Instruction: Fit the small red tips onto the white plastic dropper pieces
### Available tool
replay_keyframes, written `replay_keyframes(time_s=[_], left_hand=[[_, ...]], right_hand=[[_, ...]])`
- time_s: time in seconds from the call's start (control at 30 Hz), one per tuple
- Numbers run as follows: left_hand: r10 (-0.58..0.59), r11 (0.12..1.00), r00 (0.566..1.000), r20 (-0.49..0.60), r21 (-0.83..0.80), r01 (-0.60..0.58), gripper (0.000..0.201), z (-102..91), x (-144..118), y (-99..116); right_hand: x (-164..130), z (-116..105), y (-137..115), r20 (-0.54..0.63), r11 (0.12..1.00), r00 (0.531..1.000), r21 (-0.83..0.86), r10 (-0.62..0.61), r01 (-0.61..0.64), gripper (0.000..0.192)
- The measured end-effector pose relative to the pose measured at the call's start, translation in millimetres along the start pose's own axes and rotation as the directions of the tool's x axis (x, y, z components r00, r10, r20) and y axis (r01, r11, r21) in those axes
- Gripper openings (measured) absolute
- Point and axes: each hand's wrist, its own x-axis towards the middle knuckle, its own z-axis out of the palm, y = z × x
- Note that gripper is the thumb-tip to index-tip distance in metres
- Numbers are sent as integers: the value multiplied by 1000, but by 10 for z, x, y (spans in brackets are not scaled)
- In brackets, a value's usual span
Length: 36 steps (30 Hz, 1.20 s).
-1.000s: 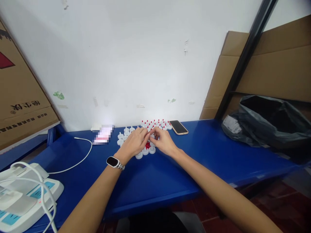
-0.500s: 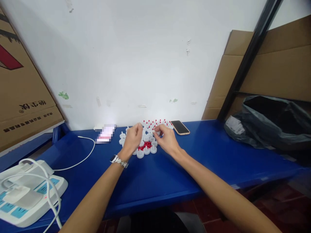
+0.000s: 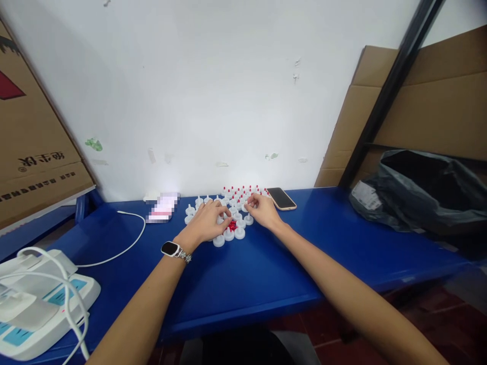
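Observation:
My left hand (image 3: 209, 220) is over the group of white nozzle caps (image 3: 218, 241), fingers bent and spread. Its thumb and index tips are slightly apart beside a pile of small red tips (image 3: 233, 226). My right hand (image 3: 264, 210) is closed in a pinch at the group's right side, on a white nozzle cap (image 3: 245, 207) partly hidden by the fingers. Behind both hands, white caps with red tips (image 3: 243, 188) stand upright in rows near the wall. Several plain white caps ring the red pile.
A phone (image 3: 280, 198) lies right of the caps; a blurred pink-and-white item (image 3: 163, 208) lies left. A white cable (image 3: 131, 248) runs to a power strip (image 3: 81, 289) at the table's left. A dark plastic bag (image 3: 403, 197) sits at the right, and a cardboard box (image 3: 41, 126) stands left.
My left hand has turned from a closed pose, opened its fingers and lowered over the red pile. My right hand has shifted slightly right and down. The view has moved a little.

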Motion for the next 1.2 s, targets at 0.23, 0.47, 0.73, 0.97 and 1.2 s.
replay_keyframes(time_s=[0.23, 0.47, 0.73, 0.97, 1.2], left_hand=[[-15, 1000, 999, -35, -18, 14, 22, 4, 14, -5], [-29, 999, 999, -21, -43, 28, 25, -5, 22, 7], [-23, 999, 999, -40, -49, 21, 27, 8, 29, -34], [-24, 992, 985, -171, -127, 2, 30, -30, 52, 4], [4, 990, 975, -222, -135, -35, 25, -17, 41, 155]], right_hand=[[47, -19, -35, 81, 988, 995, -147, 62, -49, 9], [263, -42, -134, 103, 963, 993, -267, 59, -30, 21], [498, 147, -206, 209, 917, 973, -399, 95, -4, 12], [177, -49, -388, 64, 896, 954, -330, -294, 298, 18], [-160, -84, -484, 81, 933, 929, 46, -360, 358, 13]])
